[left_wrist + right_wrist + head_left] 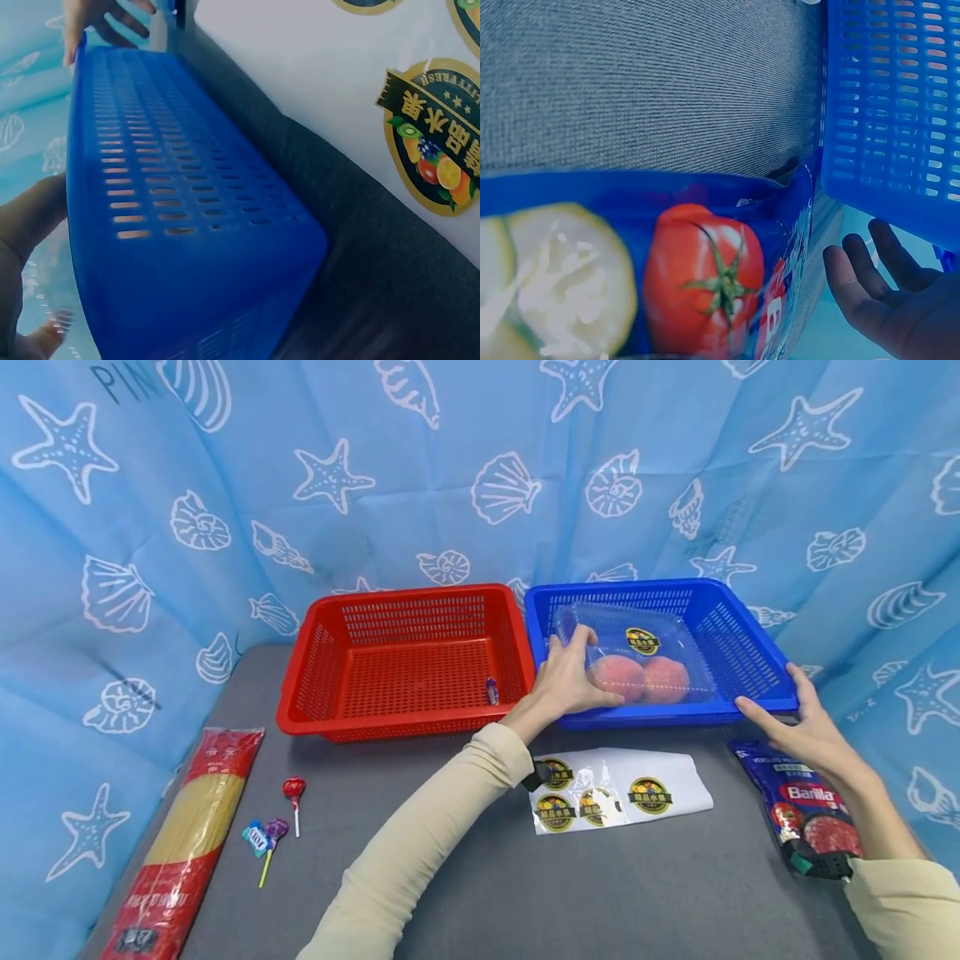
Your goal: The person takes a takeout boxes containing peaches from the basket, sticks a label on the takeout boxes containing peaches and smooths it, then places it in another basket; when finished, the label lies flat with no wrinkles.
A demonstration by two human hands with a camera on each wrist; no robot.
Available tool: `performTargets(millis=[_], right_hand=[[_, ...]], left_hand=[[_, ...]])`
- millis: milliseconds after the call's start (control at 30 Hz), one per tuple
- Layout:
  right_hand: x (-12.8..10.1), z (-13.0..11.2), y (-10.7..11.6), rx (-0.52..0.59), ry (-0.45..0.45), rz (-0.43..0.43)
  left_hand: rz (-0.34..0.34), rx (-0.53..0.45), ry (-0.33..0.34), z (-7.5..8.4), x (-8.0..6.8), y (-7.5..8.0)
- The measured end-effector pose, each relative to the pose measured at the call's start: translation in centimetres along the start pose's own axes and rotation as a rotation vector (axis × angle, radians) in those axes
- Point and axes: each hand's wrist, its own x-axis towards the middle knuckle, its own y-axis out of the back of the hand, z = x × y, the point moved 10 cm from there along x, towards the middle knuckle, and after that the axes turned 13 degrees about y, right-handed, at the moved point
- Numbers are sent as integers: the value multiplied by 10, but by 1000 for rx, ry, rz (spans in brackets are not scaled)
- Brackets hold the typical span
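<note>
Blue cloth printed with shells and starfish hangs behind a grey table (pixel 465 893), where a red basket (pixel 405 664) and a blue basket (pixel 663 647) stand side by side, touching.

The left hand (pixel 570 677) reaches over the near rim of the blue basket and grips the near-left edge of a clear fruit box (pixel 637 652), fingers spread across its lid. Two peaches (pixel 641 678) lie inside it, just beyond the fingertips. The right hand (pixel 795 727) rests with straight, relaxed fingers against the basket's near-right corner, holding nothing, as the right wrist view also shows.

To seat the box well, I judge it best kept level so the peaches do not roll, and lowered until its bottom lies flat on the basket floor; the lid is thin and would buckle under a hard squeeze, so a light hold at the edge suffices. The steadying hand at the corner should keep the light basket from sliding.

Below the left wrist lies a sheet of fruit stickers (pixel 618 789); under the right forearm, a pasta bag (pixel 806 810).
</note>
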Motion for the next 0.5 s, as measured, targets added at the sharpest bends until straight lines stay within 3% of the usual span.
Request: performTargets(millis=[233,500], right_hand=[[1,-2,1,4,-1,7],[-6,-4,4,-63,-21,38]], left_hand=[[-77,27,-60,5,-4,-7],[35,168,-205,13,-17,-8]])
